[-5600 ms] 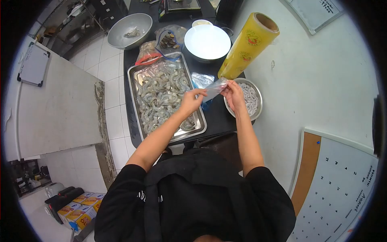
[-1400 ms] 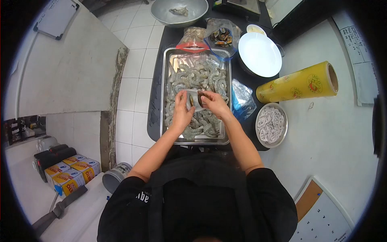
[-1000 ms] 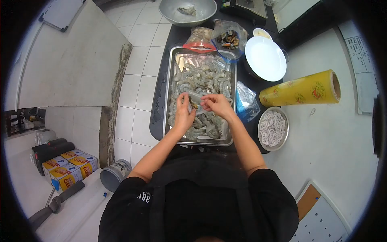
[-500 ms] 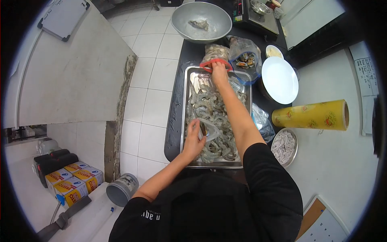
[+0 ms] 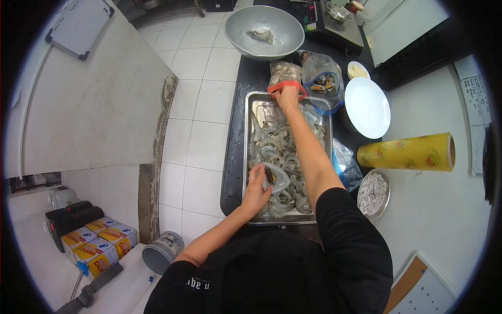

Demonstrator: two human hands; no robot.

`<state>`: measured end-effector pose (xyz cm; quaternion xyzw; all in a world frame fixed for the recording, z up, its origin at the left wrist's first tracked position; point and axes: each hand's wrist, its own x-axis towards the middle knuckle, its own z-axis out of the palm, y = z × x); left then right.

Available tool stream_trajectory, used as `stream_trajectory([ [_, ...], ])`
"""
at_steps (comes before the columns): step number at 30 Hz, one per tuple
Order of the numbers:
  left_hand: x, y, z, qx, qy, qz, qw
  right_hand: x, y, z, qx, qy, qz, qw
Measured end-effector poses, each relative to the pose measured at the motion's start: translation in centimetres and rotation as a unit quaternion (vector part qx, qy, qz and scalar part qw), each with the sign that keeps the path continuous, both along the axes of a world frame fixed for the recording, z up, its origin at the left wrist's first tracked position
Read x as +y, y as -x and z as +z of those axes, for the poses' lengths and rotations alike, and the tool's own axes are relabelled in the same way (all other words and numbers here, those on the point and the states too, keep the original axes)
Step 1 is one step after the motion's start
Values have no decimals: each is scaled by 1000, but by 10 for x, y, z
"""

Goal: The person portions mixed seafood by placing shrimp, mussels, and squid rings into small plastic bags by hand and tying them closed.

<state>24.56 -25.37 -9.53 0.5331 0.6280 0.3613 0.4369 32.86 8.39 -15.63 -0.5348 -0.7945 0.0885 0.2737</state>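
My left hand (image 5: 255, 194) is closed on the edge of a small clear plastic bag (image 5: 281, 180), held open above the metal tray (image 5: 249, 157). Something dark and orange, like a mussel, shows inside it. Raw shrimp (image 5: 274, 144) lie across the tray. Beyond the tray's far edge, my right hand (image 5: 287, 98) reaches into the red-rimmed mouth of a bag of clams (image 5: 285, 73); its fingertips are hidden there. Just right of that stands a blue-edged bag of mussels (image 5: 323, 83).
A large metal bowl (image 5: 264, 32) with one piece inside sits at the far end, beside a scale (image 5: 342, 32). Along the right are a white bowl (image 5: 367, 107), a yellow roll of film (image 5: 408, 152) and a bowl of pale rings (image 5: 373, 193).
My right hand stays at the red-rimmed bag, its fingers now deeper in the mouth. The left hand still holds the small bag, its opening now wider. The whole view has shifted slightly.
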Motion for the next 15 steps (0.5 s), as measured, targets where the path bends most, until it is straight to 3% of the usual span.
stream_trajectory([
  [7, -7, -6, -9, 19, -12, -16, 1000, 2, -13, -17, 76, 101, -57, 990],
  [11, -11, -9, -18, 47, -58, -10, 997, -3, -24, -12, 5, 45, -20, 999],
  [13, -10, -8, -12, 19, -23, -6, 1000, -8, -27, -14, 266, 131, -40, 954],
  [14, -11, -8, -13, 19, -22, -6, 1000, -12, -29, -15, 265, 131, -40, 954],
  [15, -10, -8, -12, 23, -31, -2, 999, -15, -33, -14, 466, 278, -61, 838],
])
